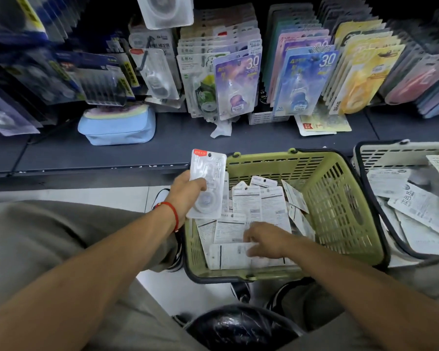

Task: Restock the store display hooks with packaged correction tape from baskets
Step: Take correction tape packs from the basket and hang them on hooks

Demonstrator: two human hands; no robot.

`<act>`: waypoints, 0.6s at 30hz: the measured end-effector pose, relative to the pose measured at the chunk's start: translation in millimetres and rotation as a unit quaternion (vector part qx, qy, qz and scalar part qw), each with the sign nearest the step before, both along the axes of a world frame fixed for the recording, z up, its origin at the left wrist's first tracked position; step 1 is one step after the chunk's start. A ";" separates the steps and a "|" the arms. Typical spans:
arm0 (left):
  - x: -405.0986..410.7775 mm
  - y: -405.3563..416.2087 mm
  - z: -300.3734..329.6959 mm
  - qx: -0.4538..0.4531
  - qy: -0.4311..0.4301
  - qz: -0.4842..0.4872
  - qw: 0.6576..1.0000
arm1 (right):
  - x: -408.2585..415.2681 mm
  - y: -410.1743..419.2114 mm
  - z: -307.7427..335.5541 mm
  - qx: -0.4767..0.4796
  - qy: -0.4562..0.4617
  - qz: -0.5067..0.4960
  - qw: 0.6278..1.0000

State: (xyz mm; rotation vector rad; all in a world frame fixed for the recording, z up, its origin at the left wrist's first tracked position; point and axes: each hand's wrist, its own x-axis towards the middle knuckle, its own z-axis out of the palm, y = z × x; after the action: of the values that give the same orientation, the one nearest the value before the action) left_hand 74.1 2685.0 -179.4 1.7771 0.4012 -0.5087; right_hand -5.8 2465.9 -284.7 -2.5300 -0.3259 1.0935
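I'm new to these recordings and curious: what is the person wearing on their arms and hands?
Both forearms are bare, with no sleeves or gloves in view. The left hand has a thin red cord bracelet at its wrist. The right hand wears nothing.

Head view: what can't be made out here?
- Right hand in the green basket: motion-blurred, grip on a pack unclear.
- Pack in left hand: print too small to read.
- Display hooks: hidden behind hanging packs.
- White basket: cut off by right edge.

Left hand raised, fingers curled; right hand lowered.
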 end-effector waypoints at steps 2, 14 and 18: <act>2.1 1.9 1.0 -0.004 0.000 0.027 1.000 | 11.3 -19.4 11.9 0.048 0.010 -0.093 0.994; -20.9 -30.0 -12.3 -0.080 0.053 0.081 0.992 | 5.5 62.2 58.0 0.257 -0.143 -0.383 0.876; -25.9 -25.7 -20.8 -0.146 0.063 0.048 0.986 | -1.8 70.2 52.8 0.309 -0.140 -0.370 0.865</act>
State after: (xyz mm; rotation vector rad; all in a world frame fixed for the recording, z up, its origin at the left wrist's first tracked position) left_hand 48.1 2659.4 -200.2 1.4409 0.4725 -0.5836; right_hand -7.6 2536.1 -231.9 -1.9214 0.2037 0.2504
